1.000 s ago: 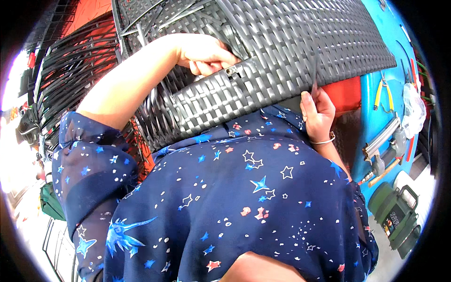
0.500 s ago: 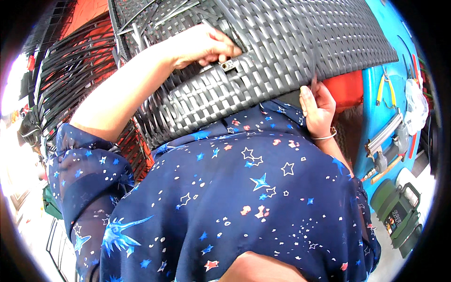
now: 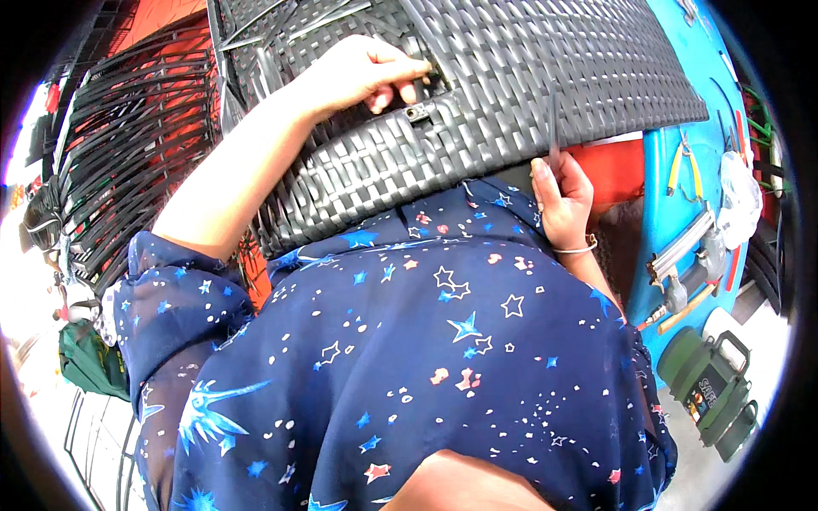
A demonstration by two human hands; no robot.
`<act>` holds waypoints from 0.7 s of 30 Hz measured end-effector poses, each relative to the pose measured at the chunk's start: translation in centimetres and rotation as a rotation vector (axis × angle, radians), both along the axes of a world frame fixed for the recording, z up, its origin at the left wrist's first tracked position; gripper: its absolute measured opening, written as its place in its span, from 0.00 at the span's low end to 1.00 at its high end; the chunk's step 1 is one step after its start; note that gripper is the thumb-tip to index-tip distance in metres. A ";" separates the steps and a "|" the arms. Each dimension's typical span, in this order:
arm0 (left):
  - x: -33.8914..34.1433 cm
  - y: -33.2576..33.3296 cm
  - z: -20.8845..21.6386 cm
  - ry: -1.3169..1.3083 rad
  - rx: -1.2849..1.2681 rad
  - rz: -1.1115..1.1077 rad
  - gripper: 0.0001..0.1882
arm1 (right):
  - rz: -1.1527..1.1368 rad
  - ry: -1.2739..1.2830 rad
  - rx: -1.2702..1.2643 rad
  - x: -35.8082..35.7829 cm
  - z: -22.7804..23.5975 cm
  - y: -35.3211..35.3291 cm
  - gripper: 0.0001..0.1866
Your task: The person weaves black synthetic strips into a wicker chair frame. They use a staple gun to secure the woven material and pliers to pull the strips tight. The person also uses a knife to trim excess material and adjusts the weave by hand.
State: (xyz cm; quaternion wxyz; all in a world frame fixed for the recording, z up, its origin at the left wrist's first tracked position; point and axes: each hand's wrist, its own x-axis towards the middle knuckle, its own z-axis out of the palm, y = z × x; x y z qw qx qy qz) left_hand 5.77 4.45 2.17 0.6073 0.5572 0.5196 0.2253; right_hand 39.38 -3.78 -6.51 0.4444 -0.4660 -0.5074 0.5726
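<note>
A person in a dark blue blouse (image 3: 426, 358) printed with stars is leaning over a large woven panel (image 3: 511, 94) of dark grey plastic wicker, which is filling the upper middle of the view and pressing against the person's front. The left hand (image 3: 362, 72) is reaching up over the weave, its fingers (image 3: 400, 68) curling tight in a narrow grip around a point in the strands just above a small metal fitting (image 3: 417, 112) set into the panel; what exactly the fingertips are pinching is too small to tell. The right hand (image 3: 562, 200), wearing a thin bracelet (image 3: 575, 249) at the wrist, is sitting at the panel's lower edge, its grip closing on a loose dark strip (image 3: 552, 119) that is running upward across the weave. To the left, a stack of bare frames (image 3: 128, 162) strung with dark bands is standing over something red. To the right, a blue surface (image 3: 660, 213) is carrying yellow-handled pliers (image 3: 682, 166), a metal staple gun (image 3: 682, 260) and a white cloth (image 3: 740, 192). A dark green jug (image 3: 707, 387) with a handle is lying on the pale floor at lower right, and a green bag (image 3: 89, 362) is sitting at lower left.
</note>
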 end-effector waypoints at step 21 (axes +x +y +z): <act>1.6 -0.2 -1.5 0.052 -0.106 0.183 0.12 | -0.017 -0.071 -0.001 0.5 -0.4 0.3 0.06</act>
